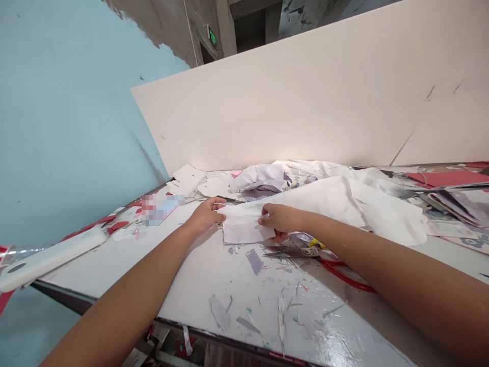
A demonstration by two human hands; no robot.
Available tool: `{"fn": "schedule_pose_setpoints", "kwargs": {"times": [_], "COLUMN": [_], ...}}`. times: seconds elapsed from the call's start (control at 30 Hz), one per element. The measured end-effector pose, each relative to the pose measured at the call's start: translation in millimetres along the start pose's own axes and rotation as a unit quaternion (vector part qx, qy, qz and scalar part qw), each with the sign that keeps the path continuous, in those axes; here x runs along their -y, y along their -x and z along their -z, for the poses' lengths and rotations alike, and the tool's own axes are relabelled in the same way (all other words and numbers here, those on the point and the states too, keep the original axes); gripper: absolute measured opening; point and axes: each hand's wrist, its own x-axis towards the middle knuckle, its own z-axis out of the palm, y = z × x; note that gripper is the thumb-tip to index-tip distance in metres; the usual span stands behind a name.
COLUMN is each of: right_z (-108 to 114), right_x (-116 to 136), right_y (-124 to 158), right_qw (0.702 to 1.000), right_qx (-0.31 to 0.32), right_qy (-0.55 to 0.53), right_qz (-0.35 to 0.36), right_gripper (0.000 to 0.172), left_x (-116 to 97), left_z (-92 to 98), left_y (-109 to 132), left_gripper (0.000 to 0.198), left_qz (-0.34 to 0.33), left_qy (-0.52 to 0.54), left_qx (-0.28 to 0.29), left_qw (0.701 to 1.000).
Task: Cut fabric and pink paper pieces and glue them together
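Both my hands hold a flat white cloth piece [244, 225] lying on the white table top [214, 285]. My left hand [206, 216] pinches its left edge, and my right hand [279, 219] grips its upper right corner. Behind it spreads a long creased white sheet [362, 209], and I cannot tell whether the two are joined. Just below my right hand lie scissors with red handles [321, 260], partly hidden by my forearm. Small paper scraps [254, 261] are scattered over the table in front of my hands.
A tall white board [267, 102] stands along the table's back edge, with a pale blue wall [69, 127] to the left. A white bar-shaped object [49, 257] lies at the left edge. Red paper [443, 178] and printed sheets [458, 206] are piled at the right.
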Motion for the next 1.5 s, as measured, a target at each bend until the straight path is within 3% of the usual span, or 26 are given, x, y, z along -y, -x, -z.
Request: {"fn": "schedule_pose_setpoints", "kwargs": {"times": [0.2,0.4,0.73,1.03,1.37,1.5], "right_z": [4.4,30.9,65.3,72.9,73.2,74.7], "right_x": [2.5,3.3,-49.9,-67.2,-72.3,-64.0], "right_y": [1.2,14.5,28.3,31.4,31.4,37.6], "right_qw": [0.998,0.993,0.993,0.992,0.993,0.970], "right_qx": [-0.042,-0.094,-0.094,-0.093,-0.077,-0.164], "right_qy": [0.039,0.062,0.052,0.030,0.047,0.160], "right_qz": [0.032,0.047,-0.038,-0.079,-0.075,-0.087], "right_gripper": [0.018,0.019,0.020,0.021,0.020,0.029], "left_x": [-1.5,-4.3,-3.9,0.7,2.4,2.3], "left_z": [0.2,0.2,0.7,0.2,0.2,-0.6], "left_y": [0.5,3.6,2.5,-2.0,-2.6,-2.1], "left_gripper": [0.048,0.047,0.050,0.052,0.051,0.051], "left_qz": [0.001,-0.001,0.006,0.005,0.002,0.001], "left_qy": [-0.005,-0.017,-0.025,-0.019,-0.014,-0.012], "left_qx": [-0.004,-0.006,-0.006,-0.003,0.005,0.007], "left_qw": [1.000,1.000,1.000,1.000,1.000,1.000]}}
